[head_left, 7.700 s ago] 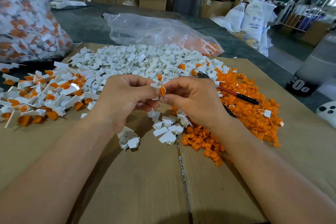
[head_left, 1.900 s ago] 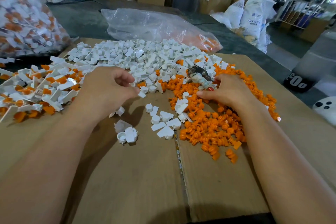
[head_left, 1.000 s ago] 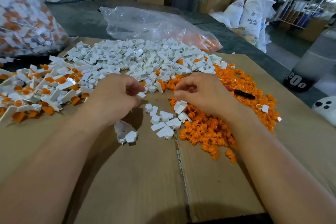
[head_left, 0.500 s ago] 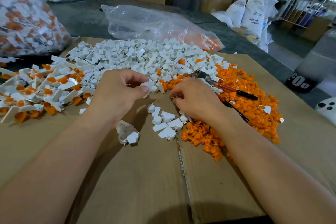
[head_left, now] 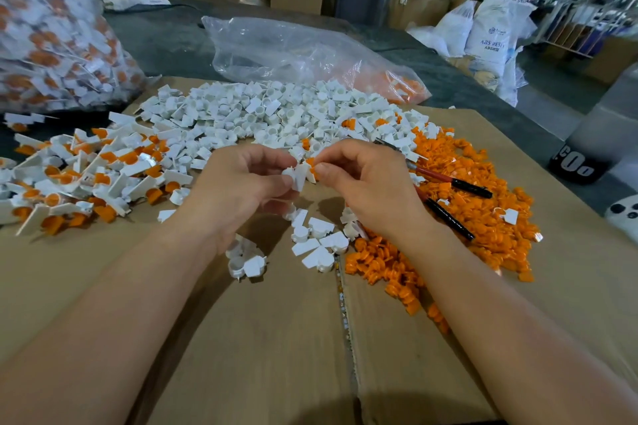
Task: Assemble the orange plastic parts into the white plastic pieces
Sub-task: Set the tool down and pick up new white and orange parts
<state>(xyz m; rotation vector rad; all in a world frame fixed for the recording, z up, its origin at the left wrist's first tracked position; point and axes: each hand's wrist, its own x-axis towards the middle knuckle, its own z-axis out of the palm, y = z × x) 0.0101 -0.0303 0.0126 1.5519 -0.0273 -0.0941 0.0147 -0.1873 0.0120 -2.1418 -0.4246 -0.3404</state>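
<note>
Cardboard sheet [head_left: 276, 355]: covers the worktop, with a seam running away from the viewer.
Loose white pieces [head_left: 317, 241]: a small cluster lies on the cardboard just under the hands.
Left hand [head_left: 241, 190]: raised above the cardboard, thumb and curled fingers gripping a white piece [head_left: 297, 178].
Right hand [head_left: 366, 190]: thumb and forefinger pinch an orange part [head_left: 310, 162] against the top of that piece.
Orange heap [head_left: 483, 217]: spread to the right, beside the right wrist.
Tool [head_left: 455, 185]: red-and-black handles lie on the orange heap.
Joined pile [head_left: 86, 176]: white-and-orange units at left.
White heap [head_left: 276, 114]: beyond the hands.
Clear bag [head_left: 293, 52]: behind the white heap, with some orange inside.
Full bag [head_left: 45, 28]: far left, packed with white-and-orange units.
Sacks [head_left: 490, 34]: far right, on the floor.
</note>
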